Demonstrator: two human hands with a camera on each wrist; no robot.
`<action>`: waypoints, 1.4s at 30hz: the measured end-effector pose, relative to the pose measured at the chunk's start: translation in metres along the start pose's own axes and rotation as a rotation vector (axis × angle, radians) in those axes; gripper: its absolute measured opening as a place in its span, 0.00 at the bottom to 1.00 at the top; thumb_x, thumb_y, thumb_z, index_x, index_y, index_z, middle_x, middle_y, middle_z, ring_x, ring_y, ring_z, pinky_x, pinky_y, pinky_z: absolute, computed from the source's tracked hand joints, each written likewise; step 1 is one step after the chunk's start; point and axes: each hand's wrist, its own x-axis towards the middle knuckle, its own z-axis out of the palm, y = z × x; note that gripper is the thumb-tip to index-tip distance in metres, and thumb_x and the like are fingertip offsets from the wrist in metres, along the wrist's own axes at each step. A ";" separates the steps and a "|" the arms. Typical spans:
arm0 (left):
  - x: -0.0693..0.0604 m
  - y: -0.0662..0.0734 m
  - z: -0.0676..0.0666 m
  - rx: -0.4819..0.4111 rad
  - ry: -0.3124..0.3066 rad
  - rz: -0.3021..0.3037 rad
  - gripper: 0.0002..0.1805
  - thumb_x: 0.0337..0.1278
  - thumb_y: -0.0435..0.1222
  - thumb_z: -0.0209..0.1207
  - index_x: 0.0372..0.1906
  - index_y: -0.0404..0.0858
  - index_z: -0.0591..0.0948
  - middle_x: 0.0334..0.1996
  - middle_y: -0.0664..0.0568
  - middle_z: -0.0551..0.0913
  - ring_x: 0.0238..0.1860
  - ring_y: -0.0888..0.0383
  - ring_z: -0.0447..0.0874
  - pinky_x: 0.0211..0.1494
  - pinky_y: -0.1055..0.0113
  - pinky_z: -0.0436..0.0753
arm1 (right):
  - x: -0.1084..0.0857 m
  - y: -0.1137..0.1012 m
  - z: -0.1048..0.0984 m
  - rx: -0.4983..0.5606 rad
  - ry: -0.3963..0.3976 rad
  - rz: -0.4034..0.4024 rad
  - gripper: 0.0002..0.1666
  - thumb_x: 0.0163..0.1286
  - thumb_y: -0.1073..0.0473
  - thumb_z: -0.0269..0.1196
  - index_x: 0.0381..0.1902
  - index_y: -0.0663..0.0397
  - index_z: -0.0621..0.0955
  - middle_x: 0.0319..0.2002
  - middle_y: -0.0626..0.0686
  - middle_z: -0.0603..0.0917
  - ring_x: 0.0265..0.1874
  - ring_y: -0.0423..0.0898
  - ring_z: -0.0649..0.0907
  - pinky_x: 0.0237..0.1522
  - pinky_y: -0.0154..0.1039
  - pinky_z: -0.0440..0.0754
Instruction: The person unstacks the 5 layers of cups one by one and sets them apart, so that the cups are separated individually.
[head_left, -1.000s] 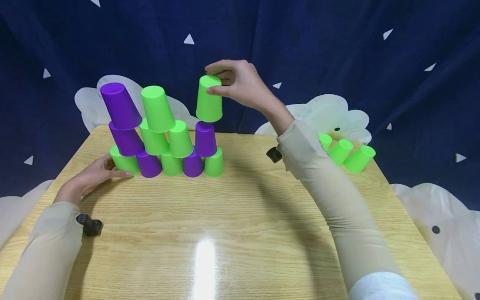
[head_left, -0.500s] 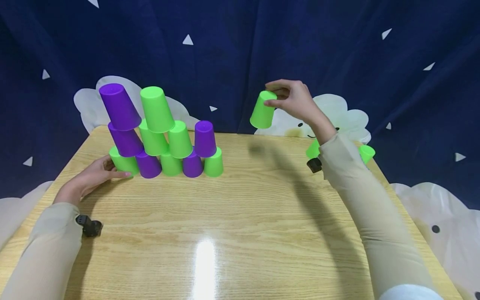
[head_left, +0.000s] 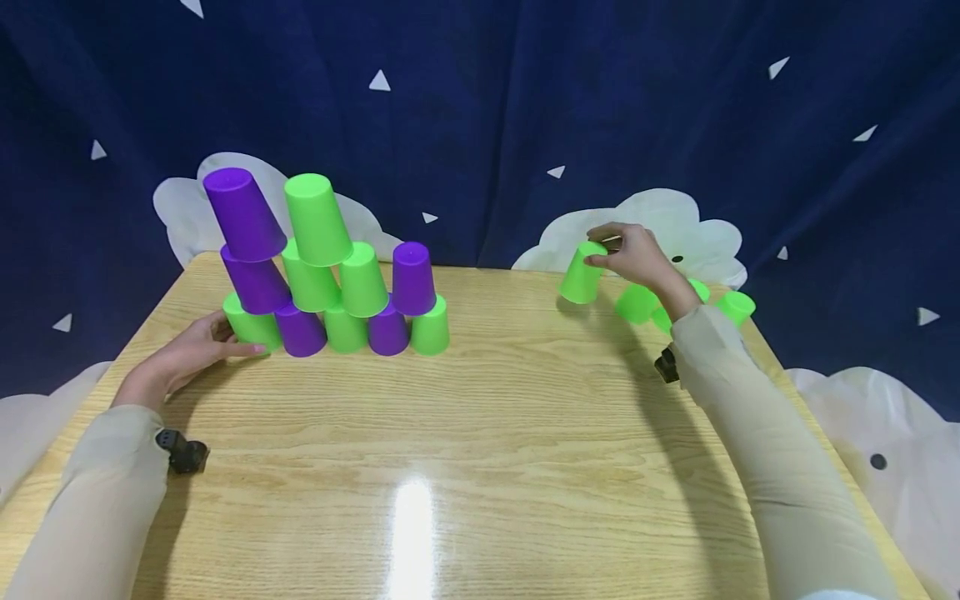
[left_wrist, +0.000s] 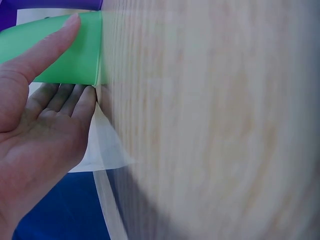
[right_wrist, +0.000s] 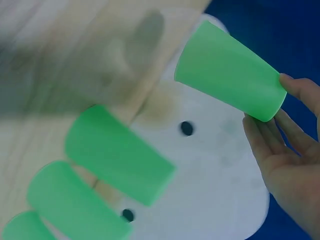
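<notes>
My left hand (head_left: 187,354) grips the leftmost green cup (head_left: 251,323) of the bottom row; in the left wrist view the thumb lies along the green cup (left_wrist: 70,55) and the fingers are at its other side. Above it rise stacked purple and green cups, with a purple cup (head_left: 243,215) and a green cup (head_left: 317,221) highest. A purple cup (head_left: 412,279) tops the right end of the second row. My right hand (head_left: 637,258) pinches an upside-down green cup (head_left: 582,273) near its base, slightly above the table; the right wrist view shows this cup (right_wrist: 230,72) between thumb and fingers.
Several green cups stand at the table's back right, among them one (head_left: 636,303) left of my right wrist and one (head_left: 736,307) near the right edge. A dark blue curtain (head_left: 480,108) with white cloud shapes hangs behind the table (head_left: 315,467).
My right hand has carried its green cup from above the right purple cup rightward, then down close to the table near the other green cups. My left hand has stayed in place.
</notes>
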 end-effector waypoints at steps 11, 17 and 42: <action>0.000 0.000 0.001 0.010 0.003 -0.002 0.49 0.64 0.42 0.63 0.76 0.30 0.45 0.71 0.29 0.54 0.72 0.32 0.46 0.71 0.35 0.50 | -0.006 0.037 0.006 -0.145 -0.007 0.004 0.27 0.63 0.62 0.69 0.56 0.73 0.78 0.54 0.70 0.79 0.51 0.66 0.80 0.52 0.56 0.79; 0.000 -0.001 0.001 0.007 0.005 -0.007 0.49 0.64 0.41 0.63 0.77 0.30 0.45 0.71 0.28 0.53 0.72 0.31 0.46 0.71 0.34 0.49 | -0.007 0.039 0.004 -0.193 -0.005 0.006 0.26 0.63 0.63 0.69 0.55 0.74 0.78 0.53 0.71 0.79 0.52 0.67 0.79 0.55 0.57 0.76; 0.000 0.000 0.000 0.025 0.005 -0.008 0.51 0.63 0.43 0.64 0.77 0.31 0.44 0.74 0.28 0.48 0.73 0.30 0.42 0.71 0.33 0.48 | 0.000 -0.018 0.007 -0.027 0.038 -0.120 0.27 0.64 0.63 0.69 0.58 0.70 0.77 0.56 0.68 0.78 0.57 0.63 0.78 0.61 0.51 0.75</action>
